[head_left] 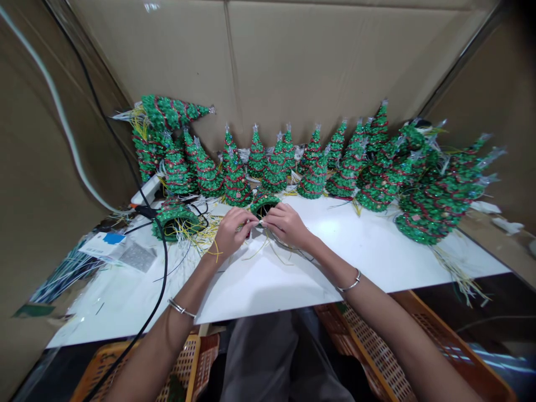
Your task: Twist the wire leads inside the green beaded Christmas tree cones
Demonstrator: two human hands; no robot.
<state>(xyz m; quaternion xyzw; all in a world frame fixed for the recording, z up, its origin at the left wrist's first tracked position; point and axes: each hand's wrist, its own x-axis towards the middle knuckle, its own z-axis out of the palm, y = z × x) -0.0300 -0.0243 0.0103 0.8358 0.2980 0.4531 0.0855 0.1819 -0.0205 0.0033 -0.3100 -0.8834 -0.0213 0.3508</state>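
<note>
Both hands meet over the white board (347, 240), just in front of a small green tinsel tree (268, 199) that lies on its side with its dark hollow base toward me. My left hand (235, 228) pinches something small and pale at that opening. From the other side, my right hand (288, 225) pinches at the same spot, fingertips almost touching the left ones. Thin yellow and white wires trail below the fingers. What exactly the fingertips hold is too small to name.
Several decorated trees (276, 167) stand along the cardboard wall. Another tree (173, 215) lies at left beside loose yellow wires. A black cable (164, 262) crosses the left side near a plastic bag (136, 255). Orange baskets (368, 346) sit below the board.
</note>
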